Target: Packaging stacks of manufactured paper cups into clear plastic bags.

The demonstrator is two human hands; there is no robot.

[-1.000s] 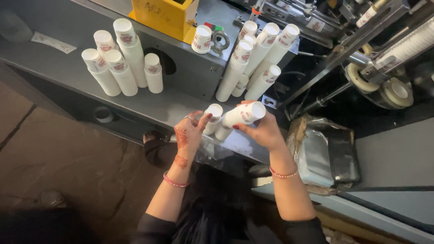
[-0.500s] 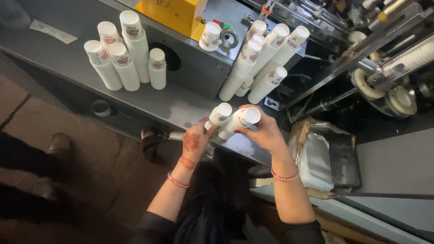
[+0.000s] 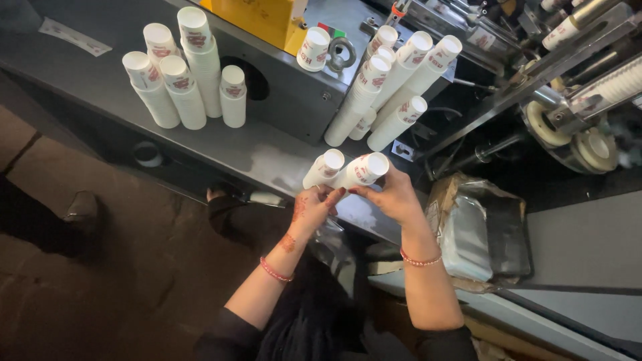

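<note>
Closest to the wearer, at six o'clock, both forearms rise from dark sleeves, each wrist ringed by a red bead bracelet. At the centre the left hand [image 3: 309,208] curls its fingers around the lower end of a short stack of white paper cups [image 3: 324,168], while the right hand [image 3: 394,198] closes thumb and fingers on a second short stack [image 3: 361,171]; the two stacks lie side by side, touching, rims tilted toward one o'clock, just above the front edge of the grey metal bench [image 3: 261,157]. Toward three o'clock a crumpled plastic-lined carton [image 3: 478,230] sits below the bench. At nine o'clock a dark shoe [image 3: 83,208] of another person stands on the brown floor. Farther off, at eleven o'clock, a cluster of upright cup stacks [image 3: 184,73] stands on the bench. At twelve to one o'clock longer stacks [image 3: 388,90] lean against the grey housing, near a single cup [image 3: 314,48] and a yellow box [image 3: 264,19]. At two o'clock, machine rollers [image 3: 568,124] fill the corner.
</note>
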